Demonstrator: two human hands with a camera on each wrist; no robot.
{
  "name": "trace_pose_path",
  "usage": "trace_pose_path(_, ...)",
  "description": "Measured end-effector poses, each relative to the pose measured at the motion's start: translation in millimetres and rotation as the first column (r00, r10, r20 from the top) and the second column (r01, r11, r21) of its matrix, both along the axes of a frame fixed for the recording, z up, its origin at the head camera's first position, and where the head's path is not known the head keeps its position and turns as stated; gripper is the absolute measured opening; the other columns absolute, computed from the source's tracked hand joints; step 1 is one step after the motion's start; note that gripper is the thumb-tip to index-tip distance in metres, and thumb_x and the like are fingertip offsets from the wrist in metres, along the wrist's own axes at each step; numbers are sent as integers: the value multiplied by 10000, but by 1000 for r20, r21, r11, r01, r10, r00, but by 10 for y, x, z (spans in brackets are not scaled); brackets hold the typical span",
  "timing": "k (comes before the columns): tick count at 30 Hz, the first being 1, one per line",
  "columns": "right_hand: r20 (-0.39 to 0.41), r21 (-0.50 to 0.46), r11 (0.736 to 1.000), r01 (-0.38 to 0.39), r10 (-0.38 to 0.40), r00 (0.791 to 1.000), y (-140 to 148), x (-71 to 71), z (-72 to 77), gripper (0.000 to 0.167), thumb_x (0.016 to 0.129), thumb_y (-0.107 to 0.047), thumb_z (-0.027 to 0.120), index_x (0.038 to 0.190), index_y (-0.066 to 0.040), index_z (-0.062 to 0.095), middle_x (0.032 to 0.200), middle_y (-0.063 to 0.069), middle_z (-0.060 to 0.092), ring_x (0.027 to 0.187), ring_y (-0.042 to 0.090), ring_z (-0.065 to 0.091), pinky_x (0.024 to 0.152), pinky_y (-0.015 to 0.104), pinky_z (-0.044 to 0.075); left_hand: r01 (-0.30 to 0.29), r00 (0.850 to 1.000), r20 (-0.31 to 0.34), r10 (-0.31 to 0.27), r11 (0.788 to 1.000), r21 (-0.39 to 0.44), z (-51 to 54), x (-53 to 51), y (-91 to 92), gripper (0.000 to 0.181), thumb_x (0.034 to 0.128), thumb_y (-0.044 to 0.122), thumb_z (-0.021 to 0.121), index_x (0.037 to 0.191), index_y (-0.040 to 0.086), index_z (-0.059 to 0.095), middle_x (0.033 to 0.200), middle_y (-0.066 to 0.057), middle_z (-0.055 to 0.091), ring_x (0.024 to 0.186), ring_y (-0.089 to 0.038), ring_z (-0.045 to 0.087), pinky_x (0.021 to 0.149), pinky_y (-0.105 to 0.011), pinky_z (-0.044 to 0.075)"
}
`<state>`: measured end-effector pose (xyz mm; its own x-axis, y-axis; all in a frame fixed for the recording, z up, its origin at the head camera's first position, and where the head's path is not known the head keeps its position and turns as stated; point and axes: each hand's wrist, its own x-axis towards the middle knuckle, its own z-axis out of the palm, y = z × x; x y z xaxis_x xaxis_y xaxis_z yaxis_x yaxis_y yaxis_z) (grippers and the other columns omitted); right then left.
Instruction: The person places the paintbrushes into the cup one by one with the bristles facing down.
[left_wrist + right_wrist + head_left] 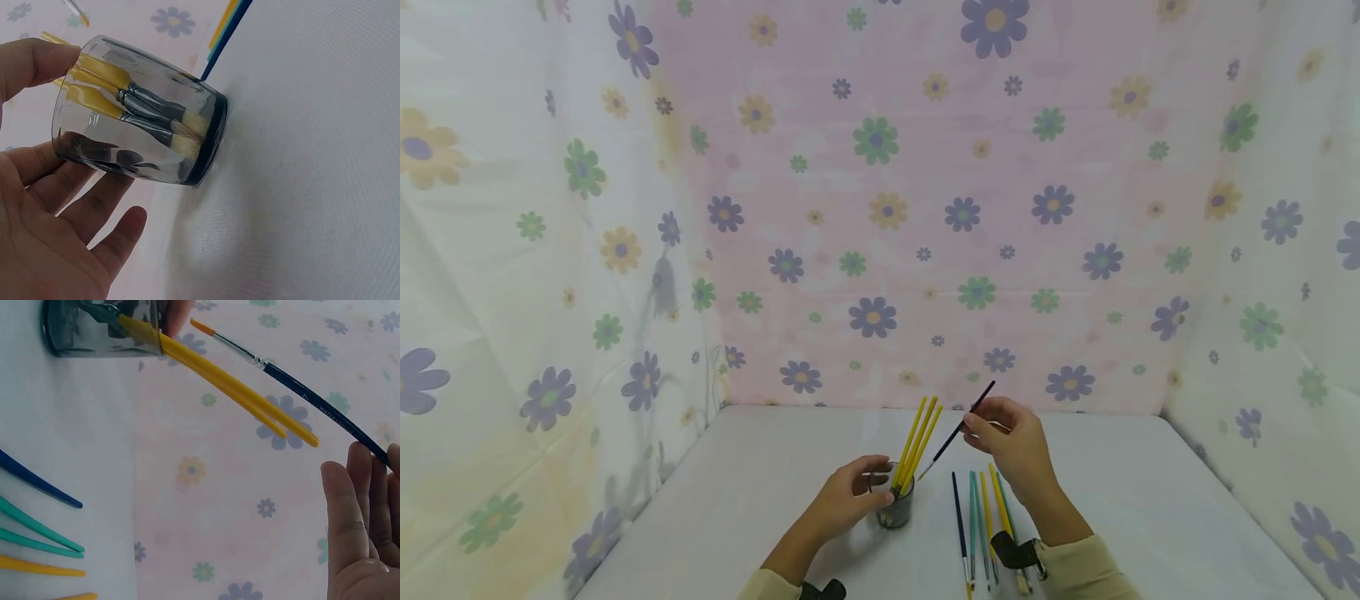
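A see-through grey glass [893,515] stands on the white table with three yellow-handled paintbrushes [917,442] in it, bristles down; their pale bristles [187,145] rest near its base in the left wrist view. My left hand [844,498] grips the glass from the left, thumb on one side and fingers on the other. Just right of the glass, my right hand [1017,443] pinches a dark blue paintbrush [953,435] by the handle. It slants in the air, its orange-brown tip [202,326] pointing down toward the glass and apart from it.
Right of the glass, several paintbrushes lie side by side on the white table [737,475], among them a dark blue brush [959,517], teal brushes [974,517] and yellow brushes [987,508]. The right forearm partly covers them. Flower-patterned curtains [925,167] enclose the table behind and at both sides.
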<state>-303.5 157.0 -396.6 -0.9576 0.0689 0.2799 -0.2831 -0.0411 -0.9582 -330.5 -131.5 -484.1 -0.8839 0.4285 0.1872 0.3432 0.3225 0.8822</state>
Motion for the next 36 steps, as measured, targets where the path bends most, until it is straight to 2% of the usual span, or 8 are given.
trace_pose_path(12, 0, 80, 997, -14, 14, 1000, -293, -12, -273, 254, 932, -149, 783, 1130, -29, 679, 1083, 152, 687, 978, 253, 745, 822, 303, 631, 18, 1000, 21, -18, 1000, 12, 10, 9, 18, 634, 943, 245, 738, 1498, 44, 506, 1487, -141, 581, 1356, -387, 575, 1114, -541, 471)
trace_pose_path(19, 25, 97, 995, -35, 33, 999, -357, -31, -338, 235, 923, -132, 787, 1112, -38, 683, 1059, 134, 701, 938, 248, 747, 804, 314, 635, 34, 999, 18, -34, 999, 5, 13, 10, 16, 600, 957, 233, 714, 1503, 88, 511, 1494, -149, 573, 1363, -389, 568, 1112, -522, 478)
trace_pose_path(27, 50, 92, 993, -68, 64, 997, -398, -67, -413, 221, 927, -123, 780, 1091, -22, 672, 1043, 143, 702, 960, 264, 759, 790, 347, 641, 35, 999, 19, -35, 999, -4, 30, 30, 11, 602, 961, 231, 700, 1508, 78, 501, 1492, -149, 574, 1367, -380, 566, 1124, -551, 458)
trace_pose_path(36, 85, 112, 989, -95, 85, 993, -431, -82, -466, 236, 940, -139, 769, 1102, -3, 666, 1062, 152, 705, 980, 267, 759, 795, 353, 641, 36, 999, 25, -36, 999, 6, 21, 8, 10, 609, 961, 259, 705, 1506, 80, 503, 1486, -138, 581, 1357, -383, 575, 1115, -558, 465)
